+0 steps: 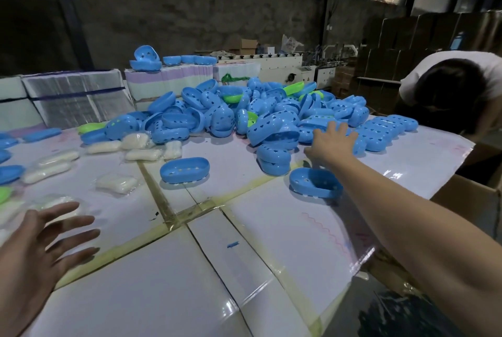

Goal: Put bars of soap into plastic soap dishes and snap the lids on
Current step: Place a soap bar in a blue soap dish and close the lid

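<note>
- The step in hand appears to be fetching parts: the right hand (330, 141) reaches toward the far heap of blue soap dishes (244, 113), most likely for a lid or a base.
- To do this step well, the person should take 1 loose piece from the heap's near edge rather than from its middle, so the pile does not slide off the tabletop (190, 268).
- The picked piece should match an open blue base (184, 170) already standing hollow side up near the centre; a second open base (315, 182) lies just under the right forearm.
- Wrapped soap bars (116, 183) lie on the left part of the tabletop, near the left hand (46, 238); 1 bar per base is needed before a lid is pressed on.
- A row of closed dishes (385, 130) sits at the far right edge, beside the heap; it reads as finished work.
- Right hand pose: arm stretched forward across the tabletop, palm down, fingers spread and straight over the heap's near edge, gripping nothing. Whether the fingertips touch a dish cannot be told.
- Left hand pose: low at the near left, palm turned inward, fingers spread and blurred, holding nothing, close to a wrapped bar.
- The 2 hands are well apart.
- A second person (456, 92) bends over at the far right, beside a cardboard box (467, 195).
</note>
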A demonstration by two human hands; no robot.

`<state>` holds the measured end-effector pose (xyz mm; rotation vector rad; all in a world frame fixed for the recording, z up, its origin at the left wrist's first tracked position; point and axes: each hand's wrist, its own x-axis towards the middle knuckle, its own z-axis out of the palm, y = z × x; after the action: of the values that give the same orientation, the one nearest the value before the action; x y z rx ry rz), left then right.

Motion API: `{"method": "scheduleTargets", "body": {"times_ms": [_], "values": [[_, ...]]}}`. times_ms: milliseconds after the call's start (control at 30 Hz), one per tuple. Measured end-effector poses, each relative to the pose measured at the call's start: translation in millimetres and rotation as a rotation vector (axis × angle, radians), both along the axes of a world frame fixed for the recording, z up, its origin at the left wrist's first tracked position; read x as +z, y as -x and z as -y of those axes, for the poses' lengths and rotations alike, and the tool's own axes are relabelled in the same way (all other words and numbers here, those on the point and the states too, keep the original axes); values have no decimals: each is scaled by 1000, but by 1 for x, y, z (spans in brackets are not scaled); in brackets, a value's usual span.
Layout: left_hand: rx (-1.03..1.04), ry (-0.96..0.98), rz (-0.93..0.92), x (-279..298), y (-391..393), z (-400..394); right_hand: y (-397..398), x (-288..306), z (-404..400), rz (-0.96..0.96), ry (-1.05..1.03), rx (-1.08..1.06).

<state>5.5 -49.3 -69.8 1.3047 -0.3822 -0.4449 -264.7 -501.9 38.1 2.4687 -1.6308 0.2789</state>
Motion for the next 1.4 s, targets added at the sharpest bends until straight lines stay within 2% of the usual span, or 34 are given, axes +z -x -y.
{"method": "scheduleTargets", "body": {"times_ms": [100, 267, 433, 633, 700, 800, 867, 933, 1000, 1033, 1133, 1267, 1400], "values": [[24, 44, 66, 21, 19, -10, -25, 8, -31, 23, 72, 125], [16, 65, 67, 56, 56, -6, -85, 18, -114, 299, 111, 440], [50, -20, 33, 63, 56, -5, -141, 12, -211, 544, -113, 805], [192, -133, 113, 72, 51, -17, -184, -9, -303, 746, -557, 1080], [230, -175, 152, 72, 47, -22, -185, -25, -317, 768, -652, 1134], [254, -251, 199, 76, 39, -30, -185, -41, -322, 694, -624, 1234], [290, -341, 305, 78, 31, -38, -186, -42, -320, 687, -624, 1258], [409, -482, 491, 80, 19, -50, -188, -42, -319, 691, -642, 1265], [594, -713, 690, 79, 5, -66, -188, -43, -320, 684, -650, 1289], [669, -857, 730, 79, -3, -76, -188, -44, -320, 680, -645, 1303], [702, -1185, 599, 78, -17, -101, -187, -46, -319, 696, -665, 1306], [705, -1270, 508, 76, -26, -117, -187, -46, -318, 685, -663, 1315], [518, -1487, 418, 72, -26, -122, -185, -46, -318, 675, -654, 1329]]}}
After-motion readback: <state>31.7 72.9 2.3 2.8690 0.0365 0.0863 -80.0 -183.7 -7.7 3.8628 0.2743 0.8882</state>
